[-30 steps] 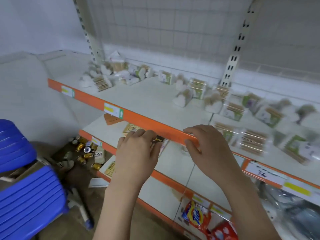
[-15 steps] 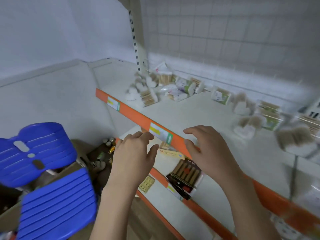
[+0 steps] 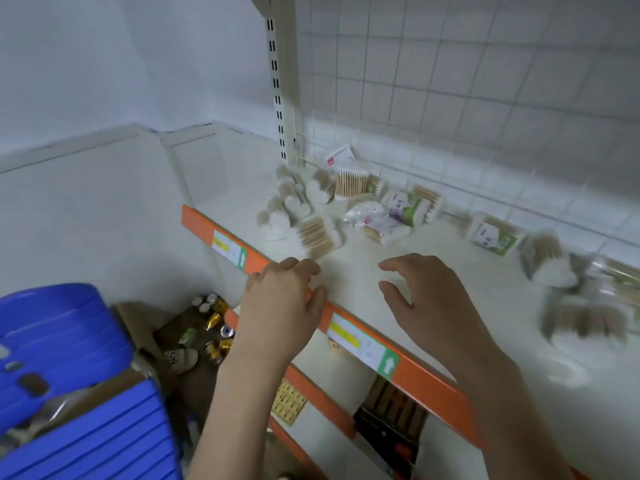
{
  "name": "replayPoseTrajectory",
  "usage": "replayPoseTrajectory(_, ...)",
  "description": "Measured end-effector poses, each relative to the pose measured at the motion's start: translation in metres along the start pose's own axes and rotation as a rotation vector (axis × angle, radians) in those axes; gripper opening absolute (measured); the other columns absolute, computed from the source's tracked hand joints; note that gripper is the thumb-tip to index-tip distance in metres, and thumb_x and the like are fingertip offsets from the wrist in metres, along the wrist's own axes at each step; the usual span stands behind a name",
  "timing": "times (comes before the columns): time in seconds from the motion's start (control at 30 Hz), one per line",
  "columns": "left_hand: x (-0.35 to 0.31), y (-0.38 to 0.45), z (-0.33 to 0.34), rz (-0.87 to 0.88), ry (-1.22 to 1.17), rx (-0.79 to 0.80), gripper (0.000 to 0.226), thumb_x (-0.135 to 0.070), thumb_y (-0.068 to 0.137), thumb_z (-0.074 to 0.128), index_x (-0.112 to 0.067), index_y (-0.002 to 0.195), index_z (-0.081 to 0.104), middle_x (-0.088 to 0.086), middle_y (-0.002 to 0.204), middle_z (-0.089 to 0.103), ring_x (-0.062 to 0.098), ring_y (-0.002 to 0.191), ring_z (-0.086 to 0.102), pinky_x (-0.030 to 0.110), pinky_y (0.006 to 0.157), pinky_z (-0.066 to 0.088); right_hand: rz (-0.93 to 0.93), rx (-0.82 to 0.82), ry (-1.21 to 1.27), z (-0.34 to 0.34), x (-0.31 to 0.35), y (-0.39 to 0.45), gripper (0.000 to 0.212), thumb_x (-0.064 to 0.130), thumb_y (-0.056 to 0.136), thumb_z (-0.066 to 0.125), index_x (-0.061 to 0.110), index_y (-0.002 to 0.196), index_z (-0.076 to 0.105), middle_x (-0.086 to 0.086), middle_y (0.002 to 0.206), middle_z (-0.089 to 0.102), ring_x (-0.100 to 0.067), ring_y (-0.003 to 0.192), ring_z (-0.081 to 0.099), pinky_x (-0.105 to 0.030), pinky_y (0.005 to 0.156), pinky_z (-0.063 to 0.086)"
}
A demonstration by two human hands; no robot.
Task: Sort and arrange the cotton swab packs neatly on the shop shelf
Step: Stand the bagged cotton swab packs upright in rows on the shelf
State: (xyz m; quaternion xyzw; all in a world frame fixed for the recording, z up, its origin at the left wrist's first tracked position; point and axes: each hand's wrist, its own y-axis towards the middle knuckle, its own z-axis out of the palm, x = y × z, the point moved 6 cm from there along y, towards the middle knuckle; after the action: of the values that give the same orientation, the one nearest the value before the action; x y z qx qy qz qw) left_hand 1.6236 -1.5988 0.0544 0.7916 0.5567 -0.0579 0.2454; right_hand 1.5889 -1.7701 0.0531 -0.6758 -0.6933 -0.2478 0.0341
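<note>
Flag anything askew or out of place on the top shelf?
Yes: the clear cotton swab packs lie scattered at mixed angles on the white shelf with orange edge, heaped near the slotted metal upright. Both hands are empty.

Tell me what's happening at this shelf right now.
A person is reaching both empty hands over the orange-edged shelf. The left hand sits at the front edge, the right hand hovers over the bare shelf. Neither holds anything. The cotton swab packs lie scattered and jumbled toward the back, not yet sorted.
</note>
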Motion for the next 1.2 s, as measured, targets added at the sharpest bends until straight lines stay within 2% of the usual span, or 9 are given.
replayPoseTrajectory(0.23, 0.034, 0.084, 0.004, 0.199, -0.041, 0.063, 0.029, -0.035, 0.089, 0.052, -0.022, 0.115, 0.058, -0.002, 0.102, 0.061, 0.021, 0.099, 0.056, 0.035, 0.085, 0.041, 0.169, -0.082, -0.083, 0.015, 0.008, 0.049, 0.031, 0.024, 0.090, 0.055, 0.017, 0.120, 0.059, -0.002, 0.118, 0.062, -0.024, 0.108, 0.052, -0.038, 0.092, 0.040)
replayPoseTrajectory(0.33, 0.044, 0.115, 0.004, 0.246, -0.096, 0.082, 0.030, -0.035, 0.089, 0.053, -0.020, 0.114, 0.059, -0.003, 0.105, 0.062, 0.020, 0.102, 0.055, 0.036, 0.089, 0.041, 0.211, -0.119, -0.100, 0.019, 0.014, 0.064, 0.030, 0.021, 0.089, 0.057, 0.017, 0.118, 0.061, -0.002, 0.115, 0.063, -0.026, 0.107, 0.052, -0.041, 0.091, 0.042)
replayPoseTrajectory(0.53, 0.029, 0.169, 0.012, 0.431, -0.156, 0.117, 0.027, -0.031, 0.089, 0.055, -0.016, 0.110, 0.062, -0.001, 0.105, 0.063, 0.020, 0.101, 0.057, 0.035, 0.088, 0.044, 0.381, -0.186, -0.179, 0.015, -0.007, 0.074, 0.027, 0.018, 0.087, 0.058, 0.015, 0.114, 0.063, -0.005, 0.111, 0.064, -0.029, 0.105, 0.053, -0.041, 0.090, 0.042)
replayPoseTrajectory(0.7, 0.003, 0.206, 0.038, 0.569, -0.070, 0.247, 0.016, -0.032, 0.085, 0.058, -0.017, 0.079, 0.060, -0.002, 0.079, 0.059, 0.023, 0.083, 0.059, 0.027, 0.066, 0.038, 0.514, -0.133, -0.289, 0.008, -0.034, 0.089, 0.034, 0.026, 0.090, 0.054, 0.017, 0.123, 0.057, -0.005, 0.117, 0.061, -0.027, 0.112, 0.050, -0.036, 0.093, 0.040)
replayPoseTrajectory(0.8, -0.006, 0.217, 0.068, 0.629, -0.002, 0.393, 0.029, -0.032, 0.081, 0.063, -0.013, 0.103, 0.060, 0.002, 0.101, 0.063, 0.022, 0.094, 0.058, 0.031, 0.080, 0.045, 0.521, -0.051, -0.313, 0.015, -0.041, 0.099, 0.040, 0.034, 0.089, 0.055, 0.022, 0.127, 0.053, 0.000, 0.123, 0.057, -0.025, 0.117, 0.046, -0.034, 0.096, 0.038)
replayPoseTrajectory(0.87, -0.008, 0.220, 0.083, 0.645, 0.012, 0.474, 0.043, -0.029, 0.079, 0.067, -0.012, 0.117, 0.055, 0.003, 0.117, 0.057, 0.022, 0.103, 0.055, 0.035, 0.087, 0.046, 0.512, -0.002, -0.315, 0.023, -0.043, 0.105, 0.046, 0.041, 0.087, 0.056, 0.025, 0.130, 0.050, 0.002, 0.124, 0.055, -0.023, 0.118, 0.044, -0.034, 0.097, 0.038)
replayPoseTrajectory(0.93, -0.009, 0.222, 0.095, 0.672, 0.005, 0.542, 0.054, -0.024, 0.076, 0.070, -0.014, 0.126, 0.050, 0.001, 0.124, 0.051, 0.021, 0.109, 0.052, 0.032, 0.089, 0.043, 0.513, 0.036, -0.311, 0.031, -0.046, 0.110, 0.054, 0.049, 0.083, 0.058, 0.027, 0.131, 0.048, 0.003, 0.125, 0.054, -0.022, 0.117, 0.044, -0.033, 0.097, 0.038)
replayPoseTrajectory(1.03, -0.012, 0.225, 0.105, 0.697, 0.001, 0.630, 0.063, -0.017, 0.073, 0.071, -0.015, 0.131, 0.045, 0.001, 0.127, 0.047, 0.020, 0.113, 0.049, 0.035, 0.094, 0.043, 0.520, 0.056, -0.289, 0.042, -0.051, 0.115, 0.059, 0.056, 0.077, 0.062, 0.023, 0.126, 0.051, 0.005, 0.127, 0.051, -0.020, 0.115, 0.044, -0.031, 0.097, 0.038)
replayPoseTrajectory(1.2, -0.016, 0.228, 0.116, 0.707, 0.020, 0.693, 0.072, -0.018, 0.073, 0.073, -0.016, 0.136, 0.038, 0.001, 0.133, 0.044, 0.021, 0.118, 0.046, 0.032, 0.096, 0.041, 0.535, 0.056, -0.278, 0.054, -0.056, 0.119, 0.058, 0.047, 0.078, 0.063, 0.020, 0.127, 0.048, 0.003, 0.129, 0.047, -0.020, 0.113, 0.044, -0.030, 0.094, 0.039)
